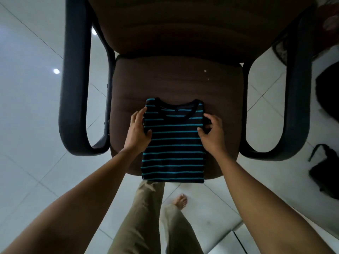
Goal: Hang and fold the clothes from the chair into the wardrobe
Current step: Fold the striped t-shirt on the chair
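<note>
A dark shirt with thin teal stripes (173, 143) lies folded into a narrow rectangle on the brown seat of the chair (165, 79), collar away from me, its hem hanging over the seat's front edge. My left hand (138, 130) grips the shirt's left folded edge near the shoulder, thumb on top. My right hand (212, 132) pinches the right folded edge at the same height, fingers curled round the cloth.
The chair has black loop armrests, the left armrest (77, 88) and the right armrest (297, 92), and a brown backrest (192, 24). Dark bags (326, 173) lie on the white tiled floor at the right. My legs and a bare foot (180, 199) are below the seat.
</note>
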